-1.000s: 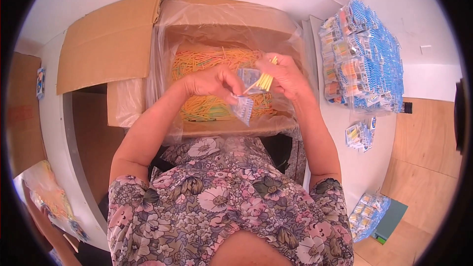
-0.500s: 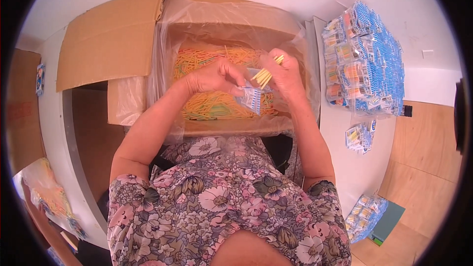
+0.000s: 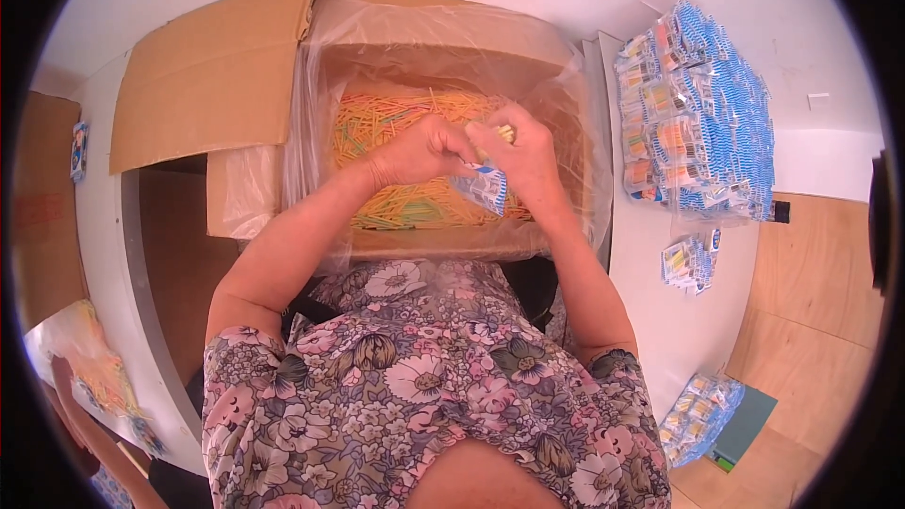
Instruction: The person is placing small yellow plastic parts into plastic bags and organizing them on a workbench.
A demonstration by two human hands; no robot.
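Note:
Over a cardboard box (image 3: 424,243) lined with clear plastic, my two hands meet. My left hand (image 3: 419,149) pinches the edge of a small clear packet (image 3: 485,192) with a blue-and-white striped end, which hangs down. My right hand (image 3: 530,155) is closed round a bundle of thin yellow sticks (image 3: 506,134), and its fingertips touch the packet's upper edge. Most of the bundle is hidden by the fingers; I cannot tell whether any sticks are inside the packet. Below lie many loose thin sticks (image 3: 396,203) in orange, yellow, green and red.
At the right, a big stack of filled packets (image 3: 698,123) stands on a white surface (image 3: 650,339), with a small pile of packets (image 3: 688,262) nearer. Another bagged bundle (image 3: 699,418) lies lower right. A co-worker's arm (image 3: 104,438) and a bag of coloured sticks (image 3: 94,358) show lower left.
My right hand has moved left and tilted the yellow bundle toward the packet, so the fingers now cover most of it. The co-worker's arm at lower left has shifted.

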